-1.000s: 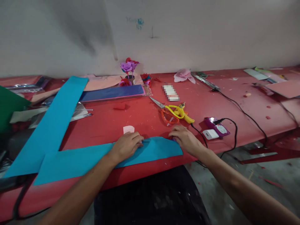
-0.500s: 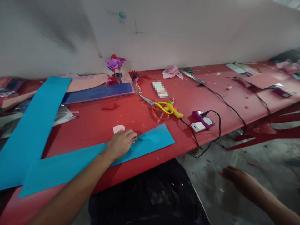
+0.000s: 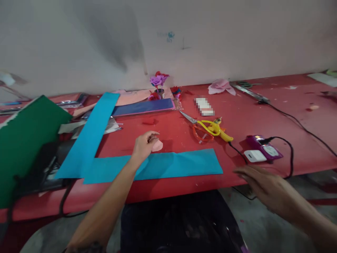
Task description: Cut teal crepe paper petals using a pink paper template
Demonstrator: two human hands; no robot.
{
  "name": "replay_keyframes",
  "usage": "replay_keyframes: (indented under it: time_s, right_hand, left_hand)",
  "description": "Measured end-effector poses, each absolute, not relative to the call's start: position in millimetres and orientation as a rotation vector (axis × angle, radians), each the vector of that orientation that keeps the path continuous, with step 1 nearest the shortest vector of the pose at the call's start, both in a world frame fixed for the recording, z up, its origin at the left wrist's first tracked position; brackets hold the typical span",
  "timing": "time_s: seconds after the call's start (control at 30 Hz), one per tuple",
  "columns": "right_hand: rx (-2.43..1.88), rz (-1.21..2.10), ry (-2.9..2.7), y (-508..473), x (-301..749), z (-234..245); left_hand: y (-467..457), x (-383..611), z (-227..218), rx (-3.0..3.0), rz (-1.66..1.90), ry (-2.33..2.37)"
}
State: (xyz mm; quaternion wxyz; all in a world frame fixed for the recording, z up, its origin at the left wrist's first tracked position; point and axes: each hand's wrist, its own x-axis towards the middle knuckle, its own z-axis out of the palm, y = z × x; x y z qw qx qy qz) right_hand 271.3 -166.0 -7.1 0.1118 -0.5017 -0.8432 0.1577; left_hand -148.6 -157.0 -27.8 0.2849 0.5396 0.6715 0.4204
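Note:
My left hand point(image 3: 144, 146) is just beyond the long blue paper strip point(image 3: 181, 164). Its thumb and fingers are closed on a small pink paper piece point(image 3: 157, 146), whose rounded edge shows past the fingertips. The forearm crosses over the strip. My right hand point(image 3: 263, 184) is over the table's front edge, to the right of the strip. Its fingers are stretched out, and I see nothing in them. Scissors point(image 3: 210, 127) with yellow and orange handles lie beyond the strip's right end, overlapping a yellow corded tool point(image 3: 223, 135).
A purple power adapter point(image 3: 270, 151) with a white plug point(image 3: 255, 156) and black cable sits at right. A second blue strip point(image 3: 92, 133) slants away at left, beside green paper point(image 3: 28, 140). Purple paper flowers point(image 3: 159, 80) stand by the wall, behind a dark blue pack point(image 3: 143, 107).
The view has swung left. My left hand has lifted off the blue strip and now has the pink piece in its fingers. My right hand has come up to the table edge.

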Motion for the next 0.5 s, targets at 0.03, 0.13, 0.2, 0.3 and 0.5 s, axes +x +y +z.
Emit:
replay_keyframes:
  time_s: [0.03,0.13,0.2,0.3,0.5]
  right_hand:
    - [-1.370,0.492,-2.536,-157,248,-7]
    - [-1.441,0.361,-2.552,-140,198,-14]
    - [-1.623,0.222,-2.525,-136,186,-25]
    - [-1.741,0.193,-2.459,-135,188,-43]
    - [-1.618,0.518,-2.350,-134,198,-47]
  left_hand:
    - [-154,-158,-31,1.430,1.143,1.860]
    - [-140,-180,-42,1.385,1.160,2.001]
    - [-134,-191,-45,1.355,1.183,2.039]
    - [-143,-204,-39,1.480,1.157,2.163]
    - [-253,-250,-24,1.595,0.816,2.423]
